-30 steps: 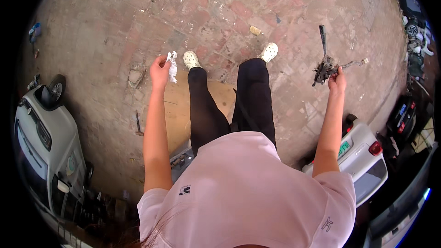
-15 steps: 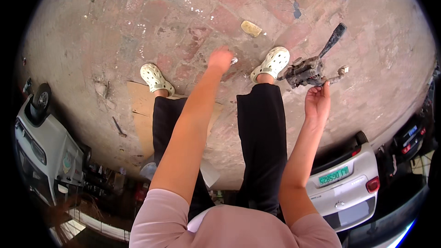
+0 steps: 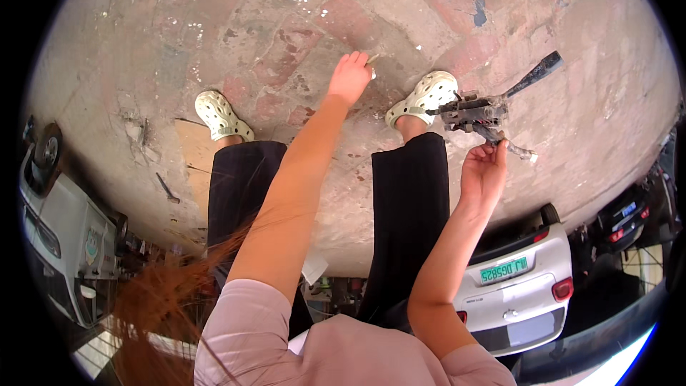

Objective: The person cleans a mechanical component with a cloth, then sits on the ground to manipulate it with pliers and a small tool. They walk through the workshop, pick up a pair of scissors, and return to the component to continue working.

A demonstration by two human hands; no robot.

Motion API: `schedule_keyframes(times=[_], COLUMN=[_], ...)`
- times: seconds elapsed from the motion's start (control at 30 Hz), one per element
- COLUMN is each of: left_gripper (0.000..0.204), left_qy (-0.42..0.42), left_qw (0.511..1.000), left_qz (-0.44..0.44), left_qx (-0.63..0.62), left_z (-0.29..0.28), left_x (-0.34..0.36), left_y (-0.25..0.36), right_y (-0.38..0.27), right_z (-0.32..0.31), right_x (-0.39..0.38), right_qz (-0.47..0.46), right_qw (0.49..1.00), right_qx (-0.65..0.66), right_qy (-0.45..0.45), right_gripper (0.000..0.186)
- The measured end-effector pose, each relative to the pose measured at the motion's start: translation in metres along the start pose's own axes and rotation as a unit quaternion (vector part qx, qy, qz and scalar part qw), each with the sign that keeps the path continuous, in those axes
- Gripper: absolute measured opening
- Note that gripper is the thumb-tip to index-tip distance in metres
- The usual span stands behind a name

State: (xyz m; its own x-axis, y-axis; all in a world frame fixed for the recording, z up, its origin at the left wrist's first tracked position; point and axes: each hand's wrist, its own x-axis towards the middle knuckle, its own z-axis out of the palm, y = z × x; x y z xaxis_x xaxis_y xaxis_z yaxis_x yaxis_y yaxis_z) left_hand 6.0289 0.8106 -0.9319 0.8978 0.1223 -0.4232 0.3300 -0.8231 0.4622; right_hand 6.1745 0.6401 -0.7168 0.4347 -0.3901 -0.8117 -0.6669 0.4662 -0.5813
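My right hand (image 3: 484,169) pinches the lower arm of a grimy, dark part that looks like a vehicle stalk switch (image 3: 471,111). A black lever sticks out from its far right side, and the pinched arm ends in a pale tip. The part is held beside my right shoe. My left hand (image 3: 349,76) is closed, above the floor between my shoes. At its fingertips shows the edge of a thin yellowish piece (image 3: 372,60), mostly hidden by the fingers. A small white bit (image 3: 373,74) shows just below it.
Pale clogs (image 3: 220,116) are on my feet on the worn reddish paved floor (image 3: 286,43). Cardboard (image 3: 193,157) lies by my left leg, with a small hammer-like tool (image 3: 168,189) farther left. Parked vehicles stand at the left and a white car (image 3: 514,289) at the lower right.
My left hand has moved forward and closed on the yellowish piece, which lay on the floor before. My right hand has shifted slightly left and nearer, and the stalk switch has turned in it.
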Motion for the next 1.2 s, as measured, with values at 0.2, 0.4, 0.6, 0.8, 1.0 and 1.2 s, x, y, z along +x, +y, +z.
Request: schedule_keyframes(times=[0.2, 0.4, 0.6, 0.8, 1.0, 1.2], left_gripper=[0.012, 0.02, 0.013, 0.013, 0.011, 0.016], left_qy=[0.179, 0.321, 0.482, 0.577, 0.702, 0.671], left_qw=[0.939, 0.636, 0.492, 0.327, 0.151, 0.124], left_qz=[-0.272, -0.663, -0.621, -0.572, -0.405, -0.3], left_qx=[-0.114, -0.228, -0.374, -0.483, -0.566, -0.667], left_z=[-0.164, -0.267, -0.306, -0.351, -0.447, -0.622], left_x=[-0.162, -0.446, -0.573, -0.637, -0.627, -0.563], left_y=[-0.074, -0.162, -0.118, -0.103, -0.195, -0.287], right_y=[-0.028, -0.051, -0.081, -0.094, -0.059, -0.002], right_z=[0.03, 0.108, 0.17, 0.223, 0.341, 0.459], right_x=[-0.094, -0.251, -0.384, -0.52, -0.602, -0.666], right_qz=[-0.014, 0.121, 0.079, -0.054, -0.082, -0.083], right_qw=[0.997, 0.973, 0.916, 0.913, 0.913, 0.902], right_qx=[-0.063, -0.114, -0.178, -0.201, -0.21, -0.189], right_qy=[-0.042, -0.159, -0.351, -0.351, -0.34, -0.38], right_gripper=[0.022, 0.013, 0.013, 0.017, 0.022, 0.02])
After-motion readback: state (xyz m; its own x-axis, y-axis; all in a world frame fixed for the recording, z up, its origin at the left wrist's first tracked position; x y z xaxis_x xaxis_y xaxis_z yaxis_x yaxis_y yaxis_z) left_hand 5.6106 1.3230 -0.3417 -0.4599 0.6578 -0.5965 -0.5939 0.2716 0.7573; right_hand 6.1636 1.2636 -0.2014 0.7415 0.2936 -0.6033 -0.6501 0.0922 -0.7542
